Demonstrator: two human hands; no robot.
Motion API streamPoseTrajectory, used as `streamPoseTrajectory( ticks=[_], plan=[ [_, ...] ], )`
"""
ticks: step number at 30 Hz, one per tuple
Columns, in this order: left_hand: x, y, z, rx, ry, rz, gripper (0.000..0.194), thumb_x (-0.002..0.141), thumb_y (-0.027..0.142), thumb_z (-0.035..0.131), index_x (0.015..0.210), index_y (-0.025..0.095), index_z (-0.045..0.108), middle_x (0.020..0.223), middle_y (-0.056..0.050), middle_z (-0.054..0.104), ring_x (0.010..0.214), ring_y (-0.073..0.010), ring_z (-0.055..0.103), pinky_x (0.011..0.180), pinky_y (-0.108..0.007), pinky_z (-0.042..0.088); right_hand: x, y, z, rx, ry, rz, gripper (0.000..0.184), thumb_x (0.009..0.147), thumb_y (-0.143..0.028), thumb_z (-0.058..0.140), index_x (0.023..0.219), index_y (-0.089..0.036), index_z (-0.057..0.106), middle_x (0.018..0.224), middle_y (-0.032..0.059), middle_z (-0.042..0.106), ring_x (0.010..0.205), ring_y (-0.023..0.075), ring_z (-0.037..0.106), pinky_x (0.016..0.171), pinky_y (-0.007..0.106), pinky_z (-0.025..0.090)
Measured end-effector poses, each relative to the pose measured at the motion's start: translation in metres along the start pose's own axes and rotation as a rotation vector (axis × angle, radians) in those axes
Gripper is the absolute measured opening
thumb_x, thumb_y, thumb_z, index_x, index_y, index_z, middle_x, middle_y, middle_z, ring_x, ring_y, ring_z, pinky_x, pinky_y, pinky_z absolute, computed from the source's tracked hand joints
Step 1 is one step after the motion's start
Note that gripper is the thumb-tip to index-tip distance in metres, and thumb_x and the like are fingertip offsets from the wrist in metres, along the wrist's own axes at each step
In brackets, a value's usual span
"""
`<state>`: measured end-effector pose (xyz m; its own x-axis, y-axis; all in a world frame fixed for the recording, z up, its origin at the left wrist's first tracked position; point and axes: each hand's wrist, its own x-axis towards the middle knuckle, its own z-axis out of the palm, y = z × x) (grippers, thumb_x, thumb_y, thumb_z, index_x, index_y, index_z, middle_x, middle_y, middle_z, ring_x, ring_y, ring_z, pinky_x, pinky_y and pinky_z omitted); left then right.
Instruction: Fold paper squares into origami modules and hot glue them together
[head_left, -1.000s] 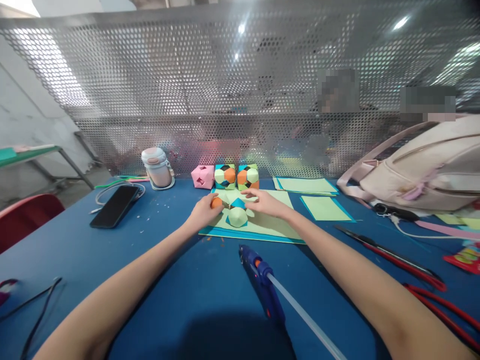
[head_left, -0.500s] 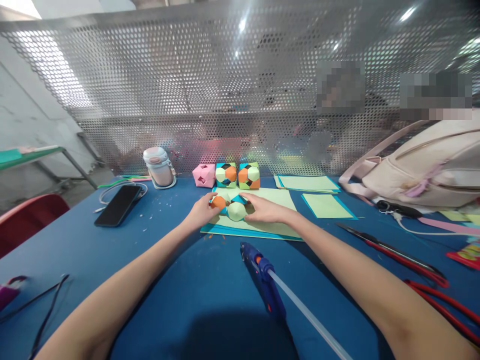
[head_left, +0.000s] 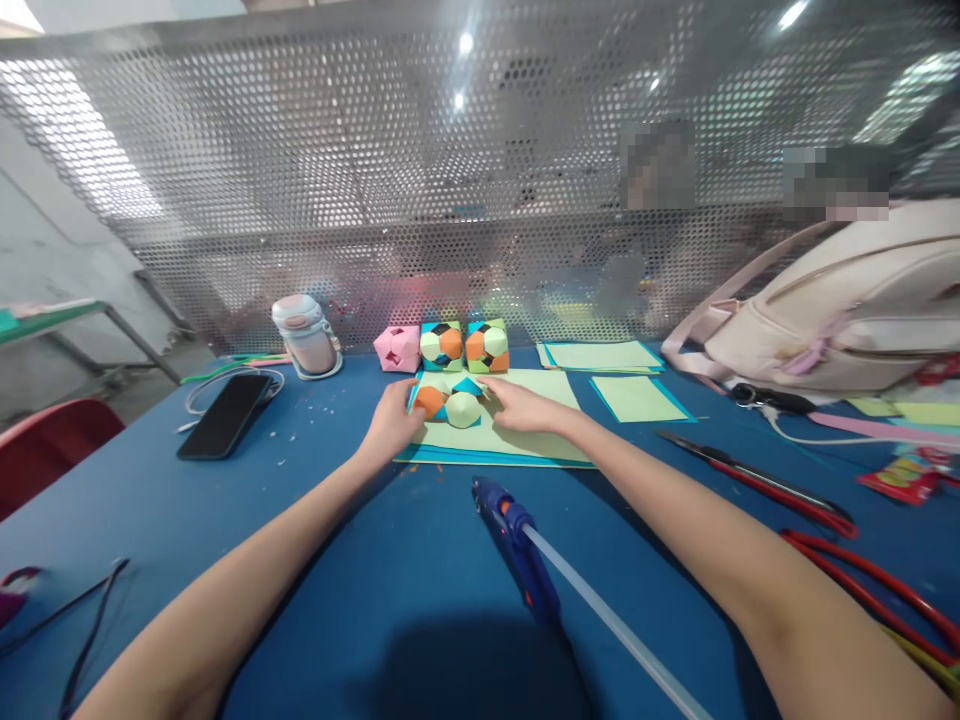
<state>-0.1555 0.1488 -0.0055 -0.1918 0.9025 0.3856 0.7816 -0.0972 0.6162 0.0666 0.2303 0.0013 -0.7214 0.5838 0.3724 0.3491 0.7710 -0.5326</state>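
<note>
A folded-paper model (head_left: 452,403) in orange, pale green and blue sits low over a stack of pale green and blue paper sheets (head_left: 540,440). My left hand (head_left: 395,418) is closed on its left side, beside the orange part. The bent fingers of my right hand (head_left: 517,405) grip its right edge near the blue part; their tips are partly hidden. Just behind stand a pink folded-paper cube (head_left: 397,349) and two multicoloured folded-paper cubes, one in the middle (head_left: 442,346) and one on the right (head_left: 487,346). A blue glue gun (head_left: 517,540) with a long clear glue stick lies nearer me.
To the left are a phone (head_left: 226,415) and a bottle (head_left: 306,335). Further paper sheets (head_left: 641,399), a craft knife (head_left: 720,460), red-handled scissors (head_left: 862,580) and a pale backpack (head_left: 817,320) occupy the right side. A perforated metal screen (head_left: 375,180) closes off the back.
The view has shifted slightly, moving the scene a little left. Both hands stay at the paper model, and my right fingers sit a little further towards its outer edge.
</note>
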Motion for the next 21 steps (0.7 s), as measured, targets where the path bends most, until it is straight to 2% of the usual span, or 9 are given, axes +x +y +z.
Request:
streamPoseTrajectory(
  ticks=[6, 9, 11, 13, 16, 18, 21],
  plan=[
    [0.004, 0.014, -0.012, -0.052, 0.089, 0.028, 0.046, 0.07, 0.018, 0.051, 0.115, 0.014, 0.055, 0.116, -0.015, 0.056, 0.1, -0.0268, 0.058, 0.078, -0.04, 0.05, 0.0, -0.019, -0.018, -0.086, -0.059, 0.047, 0.057, 0.066, 0.0, 0.048, 0.121, -0.014, 0.053, 0.126, 0.0112, 0.057, 0.117, 0.0251, 0.051, 0.102, 0.043, 0.039],
    [0.004, 0.023, -0.022, -0.075, 0.104, 0.049, 0.043, 0.069, 0.014, 0.051, 0.112, 0.015, 0.057, 0.114, -0.013, 0.058, 0.1, -0.0252, 0.057, 0.079, -0.038, 0.05, -0.012, -0.028, -0.031, -0.105, -0.056, 0.124, 0.057, 0.068, -0.001, 0.048, 0.124, -0.013, 0.051, 0.131, 0.0126, 0.053, 0.122, 0.026, 0.047, 0.105, 0.044, 0.035],
    [0.002, 0.031, -0.03, -0.089, 0.128, 0.052, 0.042, 0.069, 0.013, 0.051, 0.111, 0.016, 0.057, 0.114, -0.012, 0.058, 0.1, -0.0234, 0.057, 0.079, -0.035, 0.049, -0.031, -0.034, -0.04, -0.103, -0.058, 0.191, 0.057, 0.069, -0.002, 0.048, 0.126, -0.011, 0.05, 0.134, 0.0139, 0.05, 0.122, 0.0267, 0.047, 0.104, 0.044, 0.036],
    [0.001, 0.041, -0.039, -0.142, 0.173, 0.094, 0.04, 0.07, 0.014, 0.052, 0.11, 0.017, 0.058, 0.109, -0.01, 0.061, 0.096, -0.0208, 0.059, 0.078, -0.032, 0.049, -0.057, -0.044, -0.05, -0.091, -0.076, 0.271, 0.053, 0.071, -0.004, 0.047, 0.124, -0.012, 0.053, 0.131, 0.0138, 0.053, 0.115, 0.0263, 0.053, 0.098, 0.043, 0.042],
    [-0.003, 0.058, -0.051, -0.236, 0.235, 0.14, 0.033, 0.073, 0.017, 0.055, 0.105, 0.016, 0.058, 0.111, -0.009, 0.061, 0.091, -0.0169, 0.061, 0.078, -0.029, 0.049, -0.102, -0.066, -0.062, -0.054, -0.144, 0.376, 0.04, 0.073, -0.006, 0.047, 0.109, -0.013, 0.063, 0.11, 0.0111, 0.067, 0.093, 0.0224, 0.065, 0.086, 0.037, 0.05],
    [-0.007, 0.069, -0.058, -0.281, 0.248, 0.188, 0.031, 0.073, 0.015, 0.053, 0.104, 0.015, 0.059, 0.112, -0.008, 0.061, 0.091, -0.0159, 0.061, 0.076, -0.028, 0.049, -0.129, -0.085, -0.064, -0.009, -0.201, 0.423, 0.035, 0.072, -0.007, 0.049, 0.101, -0.016, 0.065, 0.1, 0.0065, 0.071, 0.081, 0.0177, 0.067, 0.077, 0.03, 0.053],
    [-0.014, 0.084, -0.065, -0.252, 0.245, 0.259, 0.03, 0.071, 0.01, 0.052, 0.1, 0.016, 0.061, 0.111, -0.008, 0.061, 0.091, -0.0158, 0.061, 0.076, -0.028, 0.049, -0.156, -0.114, -0.056, 0.21, -0.311, 0.535, 0.036, 0.074, -0.014, 0.051, 0.108, -0.014, 0.062, 0.102, 0.0065, 0.07, 0.077, 0.0145, 0.067, 0.069, 0.025, 0.052]
  ],
)
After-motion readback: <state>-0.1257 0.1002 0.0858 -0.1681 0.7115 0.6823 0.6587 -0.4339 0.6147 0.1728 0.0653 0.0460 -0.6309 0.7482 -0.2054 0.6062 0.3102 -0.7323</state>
